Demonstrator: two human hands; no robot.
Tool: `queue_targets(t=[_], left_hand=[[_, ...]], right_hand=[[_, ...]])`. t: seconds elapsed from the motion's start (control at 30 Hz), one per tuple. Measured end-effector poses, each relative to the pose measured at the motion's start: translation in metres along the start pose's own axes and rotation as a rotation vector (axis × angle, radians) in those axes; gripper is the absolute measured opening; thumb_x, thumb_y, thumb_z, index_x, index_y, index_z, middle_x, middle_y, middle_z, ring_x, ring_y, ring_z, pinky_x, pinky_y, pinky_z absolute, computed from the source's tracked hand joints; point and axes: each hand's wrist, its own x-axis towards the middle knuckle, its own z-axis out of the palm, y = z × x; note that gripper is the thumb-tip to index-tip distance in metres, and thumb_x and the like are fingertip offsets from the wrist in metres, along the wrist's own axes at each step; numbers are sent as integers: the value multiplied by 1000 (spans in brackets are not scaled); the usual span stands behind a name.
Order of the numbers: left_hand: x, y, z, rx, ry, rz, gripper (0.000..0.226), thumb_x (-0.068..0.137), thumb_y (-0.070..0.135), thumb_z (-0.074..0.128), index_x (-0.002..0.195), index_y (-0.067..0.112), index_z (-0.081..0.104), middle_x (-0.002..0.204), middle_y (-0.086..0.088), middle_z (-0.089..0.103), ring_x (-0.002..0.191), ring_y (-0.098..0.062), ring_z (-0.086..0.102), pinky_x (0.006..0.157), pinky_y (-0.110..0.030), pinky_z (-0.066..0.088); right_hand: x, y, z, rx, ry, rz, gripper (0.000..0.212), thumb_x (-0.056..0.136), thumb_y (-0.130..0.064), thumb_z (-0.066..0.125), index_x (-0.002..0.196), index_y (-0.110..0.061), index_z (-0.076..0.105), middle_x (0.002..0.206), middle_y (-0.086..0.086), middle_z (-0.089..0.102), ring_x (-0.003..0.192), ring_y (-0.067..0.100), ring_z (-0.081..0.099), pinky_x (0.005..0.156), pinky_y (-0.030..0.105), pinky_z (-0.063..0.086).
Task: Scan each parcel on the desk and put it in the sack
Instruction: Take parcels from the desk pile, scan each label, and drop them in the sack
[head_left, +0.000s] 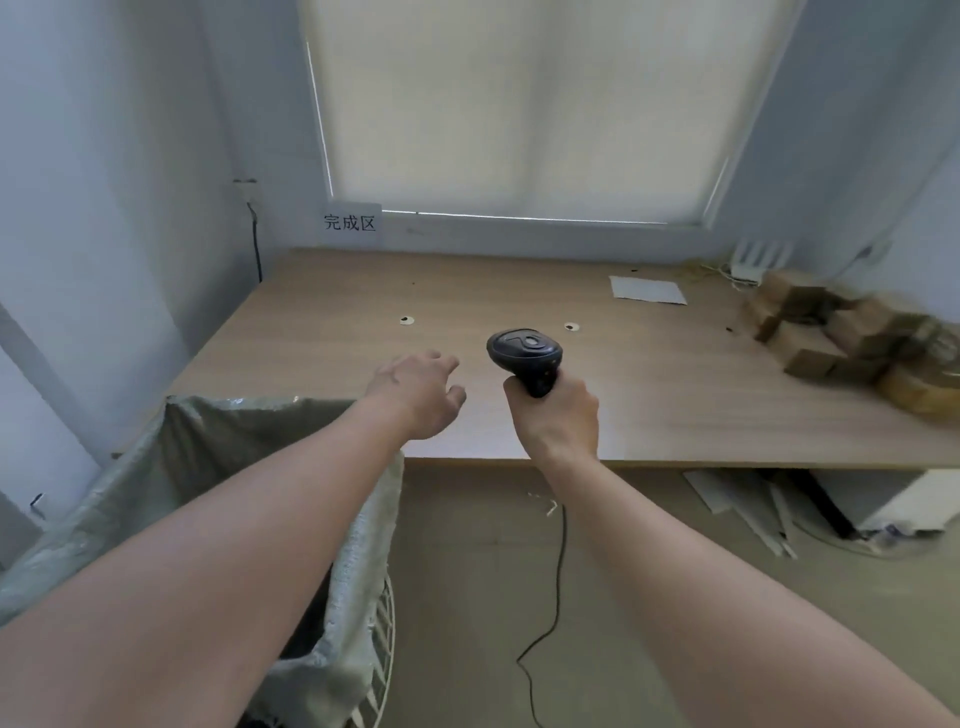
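My right hand (556, 415) grips the handle of a black barcode scanner (524, 353), whose head points away over the wooden desk (363, 291). A black cable hangs from the scanner to the floor. My left hand (421, 389) hovers empty above the desk's front edge, fingers loosely spread. A pile of brown cardboard parcels (852, 343) wrapped in tape lies at the desk's far right, blurred. The grey-green woven sack (208, 441) stands open at the lower left, below my left forearm; its inside is dark.
A white sheet of paper (648, 290) lies on the desk at the back right, near a white router (753, 262) with cables. A sign (350, 223) with characters leans on the wall. White wire rack (384, 649) holds the sack. Boards and a white box lie under the desk.
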Motion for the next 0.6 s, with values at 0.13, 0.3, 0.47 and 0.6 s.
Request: queue_targets(t=[0.13, 0.3, 0.47, 0.6], left_hand=[[10, 69, -4, 22, 1, 119, 54, 105, 48, 39, 154, 26, 44, 157, 1, 44, 141, -29, 41, 114, -47, 39], [28, 160, -8, 57, 19, 236, 52, 105, 48, 38, 152, 24, 46, 156, 0, 45, 140, -30, 42, 113, -48, 39], [50, 256, -1, 61, 41, 327, 54, 106, 50, 39, 153, 25, 45, 158, -1, 44, 141, -31, 43, 114, -50, 39], [64, 340, 6, 56, 58, 374, 54, 107, 49, 38, 154, 24, 44, 156, -2, 47, 141, -31, 43, 115, -48, 39]], right_hand=[[5, 27, -62, 3, 120, 48, 17, 92, -37, 64, 86, -20, 65, 73, -1, 64, 66, 13, 56, 57, 30, 38], [21, 63, -134, 13, 224, 92, 17, 91, -37, 65, 86, -22, 65, 75, -2, 66, 67, 14, 58, 57, 29, 39], [47, 106, -210, 8, 292, 127, 15, 91, -38, 64, 87, -23, 65, 78, -1, 66, 73, 19, 61, 64, 32, 43], [74, 144, -274, -11, 330, 133, 17, 92, -39, 65, 88, -23, 65, 76, -1, 65, 79, 26, 60, 68, 33, 43]])
